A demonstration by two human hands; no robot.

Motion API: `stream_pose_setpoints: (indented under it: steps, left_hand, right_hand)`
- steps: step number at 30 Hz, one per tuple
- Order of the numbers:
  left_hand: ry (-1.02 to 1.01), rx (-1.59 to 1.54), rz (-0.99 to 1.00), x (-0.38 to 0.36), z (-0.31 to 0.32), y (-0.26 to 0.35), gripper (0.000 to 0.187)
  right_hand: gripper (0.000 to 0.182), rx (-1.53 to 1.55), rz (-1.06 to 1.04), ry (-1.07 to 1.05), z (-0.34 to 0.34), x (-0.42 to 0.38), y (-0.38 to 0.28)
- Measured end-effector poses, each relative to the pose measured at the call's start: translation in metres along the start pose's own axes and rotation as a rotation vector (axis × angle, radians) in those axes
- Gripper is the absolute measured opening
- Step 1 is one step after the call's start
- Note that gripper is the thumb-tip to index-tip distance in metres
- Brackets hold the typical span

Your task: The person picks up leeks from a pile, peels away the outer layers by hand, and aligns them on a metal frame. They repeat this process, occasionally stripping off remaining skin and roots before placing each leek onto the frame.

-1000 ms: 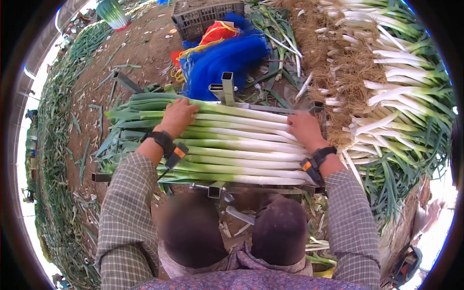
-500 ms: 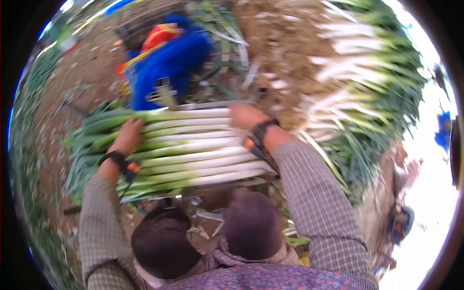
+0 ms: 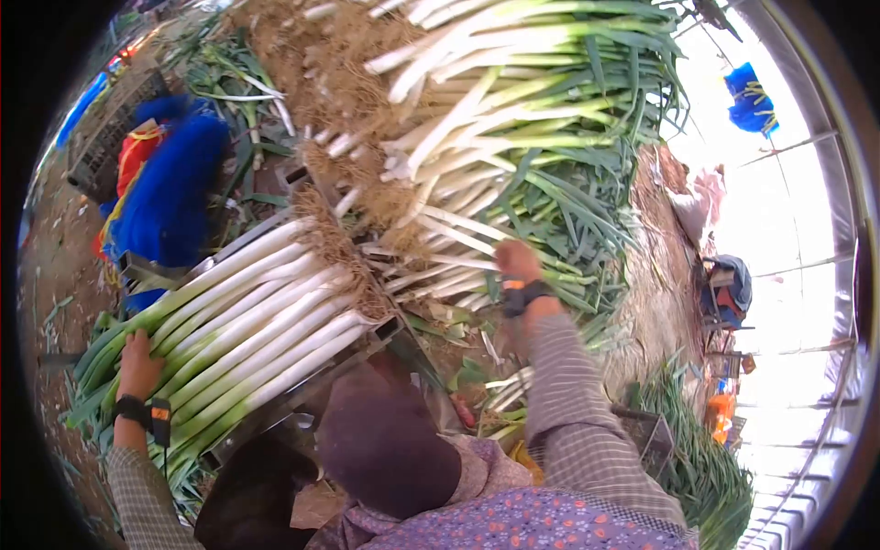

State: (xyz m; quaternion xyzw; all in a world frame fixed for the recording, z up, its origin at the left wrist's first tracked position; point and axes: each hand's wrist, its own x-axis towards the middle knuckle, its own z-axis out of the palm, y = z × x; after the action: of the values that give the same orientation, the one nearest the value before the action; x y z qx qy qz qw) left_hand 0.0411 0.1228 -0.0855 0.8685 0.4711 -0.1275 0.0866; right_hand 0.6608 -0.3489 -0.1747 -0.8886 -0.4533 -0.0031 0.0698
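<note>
Leeks with white stems (image 3: pixel 261 316) are lying on a grey metal stand (image 3: pixel 387 332) under the loosely open left hand (image 3: pixel 139 368) alone; the right hand (image 3: pixel 519 262), having left them, is reaching over green-leaved piled leeks (image 3: pixel 500 115), grip unclear.

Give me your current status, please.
Left hand on green part of the leek row; right hand at the leek pile, grip unclear; nothing visibly blocking either.

The leeks (image 3: pixel 261 316) were white shading into green; the sleeves (image 3: pixel 573 394) were grey-brown check; the netting (image 3: pixel 174 192) was blue.
</note>
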Motion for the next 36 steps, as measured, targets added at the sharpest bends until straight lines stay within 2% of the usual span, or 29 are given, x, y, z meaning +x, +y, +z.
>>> stream_pose_setpoints:
  steps: [1, 2, 4, 6, 8, 10, 13, 15, 16, 18, 19, 20, 21, 23, 24, 25, 27, 28, 29, 30, 32, 33, 35, 36]
  left_hand:
    - [0.055, 0.024, 0.046, 0.004, 0.026, -0.04, 0.066]
    - [0.115, 0.046, 0.094, 0.011, 0.043, -0.058, 0.071]
    - [-0.07, 0.036, -0.066, 0.007, 0.018, -0.036, 0.08]
    - [-0.055, 0.071, -0.05, 0.007, 0.022, -0.044, 0.077]
    - [-0.072, 0.105, -0.016, 0.007, 0.024, -0.053, 0.077]
    - [-0.1, 0.106, -0.01, 0.01, 0.026, -0.059, 0.077]
    - [-0.105, 0.135, -0.028, 0.007, 0.025, -0.059, 0.078]
    - [-0.092, 0.158, -0.005, 0.005, 0.029, -0.067, 0.078]
    - [-0.085, 0.165, 0.005, 0.005, 0.031, -0.072, 0.078]
    - [-0.072, 0.165, 0.024, 0.004, 0.031, -0.077, 0.078]
    - [-0.087, 0.147, 0.015, 0.004, 0.03, -0.077, 0.078]
    - [-0.097, 0.129, 0.005, 0.003, 0.028, -0.075, 0.079]
    - [-0.097, 0.108, -0.009, 0.004, 0.026, -0.073, 0.079]
    - [-0.035, 0.089, -0.014, 0.005, 0.032, -0.071, 0.076]
    - [0.008, 0.053, 0.001, 0.004, 0.027, -0.061, 0.071]
    - [0.052, 0.019, 0.018, 0.003, 0.022, -0.049, 0.066]
    - [-0.011, -0.075, -0.006, -0.002, 0.0, -0.022, 0.059]
    - [-0.04, -0.122, -0.015, -0.005, -0.014, -0.007, 0.055]
    - [-0.153, -0.01, -0.034, -0.007, -0.035, 0.011, 0.044]
    - [-0.151, -0.087, -0.017, -0.011, -0.042, 0.009, 0.04]
    - [-0.136, -0.237, 0.017, -0.016, -0.051, 0.001, 0.032]
    - [0.027, -0.282, 0.102, -0.028, -0.062, 0.011, 0.02]
    - [0.178, -0.267, 0.365, -0.044, -0.085, 0.018, 0.014]
    - [0.24, -0.253, 0.37, -0.061, -0.109, 0.032, 0.011]
  right_hand:
    - [0.015, 0.108, -0.101, -0.097, 0.044, -0.009, 0.008]
    - [0.015, 0.102, 0.235, -0.316, 0.074, -0.005, -0.017]
    - [0.018, 0.725, 0.595, -0.185, 0.097, 0.008, -0.053]
    - [0.022, 1.352, 0.931, -0.005, 0.106, 0.029, -0.089]
    - [0.027, 1.972, 1.242, 0.227, 0.125, 0.04, -0.096]
    - [0.032, 1.975, 1.257, 0.231, 0.146, 0.032, -0.08]
    - [0.053, 1.617, 1.373, 0.512, 0.149, 0.006, -0.073]
    - [0.056, 1.055, 1.118, 0.307, 0.214, -0.015, -0.015]
    - [0.053, 1.1, 1.166, 0.365, 0.207, -0.012, -0.014]
    - [0.048, 1.522, 1.409, 0.565, 0.184, 0.005, -0.014]
    - [0.045, 1.585, 1.44, 0.617, 0.182, 0.01, -0.009]
    - [0.037, 1.657, 1.382, 0.661, 0.194, 0.01, -0.001]
    - [0.029, 1.447, 1.194, 0.628, 0.2, 0.003, 0.008]
    - [0.018, 1.852, 1.295, 0.72, 0.112, 0.011, -0.019]
    - [0.014, 1.525, 1.011, 0.584, 0.096, 0.001, -0.026]
    - [0.012, 1.172, 0.767, 0.551, 0.081, -0.01, -0.032]
    - [0.01, 1.821, 0.7, 0.584, 0.034, -0.009, -0.05]
    - [0.008, 2.058, 0.671, 0.667, 0.01, -0.009, -0.06]
    - [0.006, 2.296, 0.627, 0.746, -0.035, -0.009, -0.083]
    - [0.004, 2.537, 0.565, 0.817, -0.078, -0.011, -0.106]
    - [0.007, 2.414, 0.329, 0.74, -0.14, -0.015, -0.148]
    - [0.006, 2.358, 0.11, 0.678, -0.158, -0.015, -0.164]
    - [0.024, 2.343, 0.134, 0.627, -0.217, -0.023, -0.221]
    - [0.025, 2.328, 0.089, 0.593, -0.237, -0.028, -0.249]
